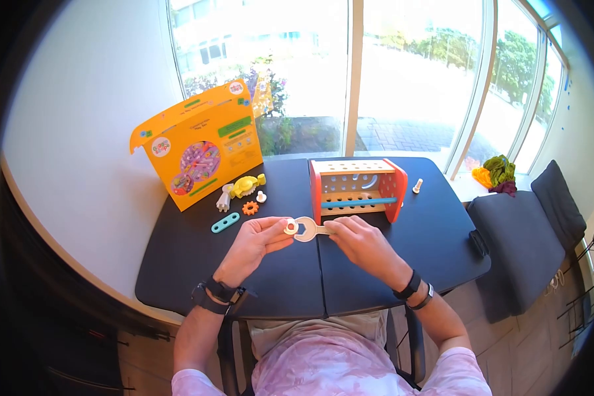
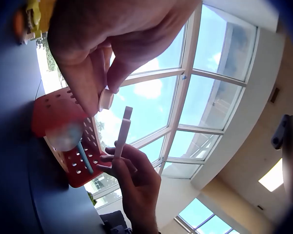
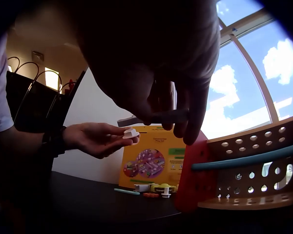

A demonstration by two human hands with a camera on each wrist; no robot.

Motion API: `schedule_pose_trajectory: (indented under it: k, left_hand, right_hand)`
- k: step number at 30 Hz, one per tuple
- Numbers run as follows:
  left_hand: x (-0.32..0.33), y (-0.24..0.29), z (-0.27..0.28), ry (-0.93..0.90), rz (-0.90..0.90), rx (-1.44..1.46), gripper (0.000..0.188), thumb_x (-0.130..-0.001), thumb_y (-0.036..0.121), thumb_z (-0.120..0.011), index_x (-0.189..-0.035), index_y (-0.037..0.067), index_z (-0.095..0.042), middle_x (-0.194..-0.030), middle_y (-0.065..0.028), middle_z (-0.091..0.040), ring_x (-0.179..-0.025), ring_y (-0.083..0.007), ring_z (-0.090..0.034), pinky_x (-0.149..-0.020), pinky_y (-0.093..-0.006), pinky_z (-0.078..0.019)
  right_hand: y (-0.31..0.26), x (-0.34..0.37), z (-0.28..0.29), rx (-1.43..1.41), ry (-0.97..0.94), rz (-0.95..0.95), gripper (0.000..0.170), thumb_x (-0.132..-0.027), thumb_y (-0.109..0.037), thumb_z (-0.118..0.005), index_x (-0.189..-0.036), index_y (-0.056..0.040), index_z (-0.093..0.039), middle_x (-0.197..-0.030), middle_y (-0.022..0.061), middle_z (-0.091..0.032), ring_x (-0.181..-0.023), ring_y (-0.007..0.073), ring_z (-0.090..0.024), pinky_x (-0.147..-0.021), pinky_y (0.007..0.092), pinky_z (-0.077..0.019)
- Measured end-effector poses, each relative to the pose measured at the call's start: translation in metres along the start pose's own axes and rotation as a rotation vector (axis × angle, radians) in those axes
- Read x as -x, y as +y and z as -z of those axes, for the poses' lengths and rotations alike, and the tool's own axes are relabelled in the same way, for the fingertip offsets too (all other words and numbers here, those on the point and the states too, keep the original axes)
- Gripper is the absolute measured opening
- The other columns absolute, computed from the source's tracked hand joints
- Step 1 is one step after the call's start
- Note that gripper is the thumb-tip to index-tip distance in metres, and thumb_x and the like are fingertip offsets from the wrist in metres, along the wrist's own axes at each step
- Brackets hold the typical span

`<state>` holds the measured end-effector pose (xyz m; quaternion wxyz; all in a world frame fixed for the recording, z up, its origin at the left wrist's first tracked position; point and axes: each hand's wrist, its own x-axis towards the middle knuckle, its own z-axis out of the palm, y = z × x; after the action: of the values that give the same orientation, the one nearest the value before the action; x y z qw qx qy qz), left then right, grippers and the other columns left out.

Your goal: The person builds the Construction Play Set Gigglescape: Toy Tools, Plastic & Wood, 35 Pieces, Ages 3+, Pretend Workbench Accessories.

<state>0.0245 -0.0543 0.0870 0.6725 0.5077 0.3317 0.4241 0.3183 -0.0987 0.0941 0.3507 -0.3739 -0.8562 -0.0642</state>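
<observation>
In the head view my left hand (image 1: pixel 261 243) pinches a small cream toy nut (image 1: pixel 290 226) between thumb and fingers. From the right wrist view, the nut (image 3: pixel 131 133) has a raised angular top on a round flange. My right hand (image 1: pixel 364 245) grips the handle of a pale toy wrench (image 1: pixel 304 238), its open-ended head pointing left, right beside the nut. In the left wrist view the wrench (image 2: pixel 122 135) appears edge-on, a small gap from the nut (image 2: pixel 106 99). Both hands are above the black table, in front of the red-sided toy toolbox (image 1: pixel 402 191).
A teal strip with holes (image 1: pixel 226 223), an orange gear (image 1: pixel 250 208), a white bolt (image 1: pixel 261 197), and yellow (image 1: pixel 245 186) and grey (image 1: pixel 224 198) pieces lie at left by the yellow box (image 1: pixel 201 142). Another bolt (image 1: pixel 418 186) stands right of the toolbox. Windows line the table's back.
</observation>
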Motion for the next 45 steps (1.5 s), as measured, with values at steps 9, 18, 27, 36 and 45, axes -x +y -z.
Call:
schedule_pose_trajectory:
  k: [9, 18, 27, 36, 45]
  left_hand:
    - [0.008, 0.01, -0.021, -0.046, -0.022, -0.002, 0.041, -0.114, 0.025, -0.068, -0.139, -0.007, -0.071, -0.127, -0.0157, -0.079, -0.115, -0.0212, -0.079, -0.105, -0.034, -0.063]
    - [0.007, 0.013, -0.034, -0.038, -0.089, -0.082, 0.036, -0.111, 0.019, -0.071, -0.139, -0.004, -0.072, -0.124, -0.015, -0.081, -0.111, -0.0185, -0.08, -0.097, -0.0305, -0.0656]
    - [-0.012, -0.009, -0.028, 0.149, -0.18, -0.28, 0.024, -0.103, 0.019, -0.083, -0.114, -0.002, -0.078, -0.102, -0.012, -0.084, -0.089, -0.0136, -0.081, -0.078, -0.0241, -0.0646]
    - [-0.024, -0.018, -0.023, 0.245, -0.19, -0.283, 0.022, -0.102, 0.017, -0.083, -0.11, -0.003, -0.078, -0.093, -0.0138, -0.083, -0.079, -0.016, -0.08, -0.071, -0.027, -0.0657]
    - [-0.088, -0.02, 0.089, 0.512, -0.236, -0.93, 0.032, -0.095, 0.015, -0.084, -0.12, -0.002, -0.073, -0.09, -0.0115, -0.08, -0.072, -0.0158, -0.076, -0.065, -0.0297, -0.0627]
  right_hand:
    - [-0.01, 0.002, -0.009, 0.012, -0.001, -0.037, 0.032, -0.101, -0.013, -0.075, -0.131, -0.0031, -0.069, -0.116, 0.0105, -0.074, -0.107, 0.0296, -0.074, -0.083, 0.041, -0.0653]
    - [-0.012, 0.022, -0.033, -0.923, -0.094, -0.487, 0.036, -0.112, -0.015, -0.067, -0.145, 0.0003, -0.066, -0.128, 0.0114, -0.076, -0.104, 0.0193, -0.077, -0.084, 0.0336, -0.0678]
    - [-0.023, 0.032, -0.037, -1.392, -0.25, -0.754, 0.044, -0.118, -0.027, -0.059, -0.151, 0.0015, -0.061, -0.13, 0.0126, -0.072, -0.111, 0.0216, -0.076, -0.091, 0.0406, -0.0698]
    - [-0.018, 0.032, -0.033, -1.607, -0.16, -0.899, 0.043, -0.119, -0.027, -0.056, -0.153, -0.0019, -0.061, -0.129, 0.0118, -0.073, -0.105, 0.0217, -0.077, -0.09, 0.0377, -0.0691]
    - [0.026, 0.012, -0.021, -1.455, 0.154, -0.93, 0.037, -0.117, -0.021, -0.057, -0.146, 0.0016, -0.058, -0.123, 0.0165, -0.076, -0.098, 0.0212, -0.079, -0.088, 0.036, -0.0697]
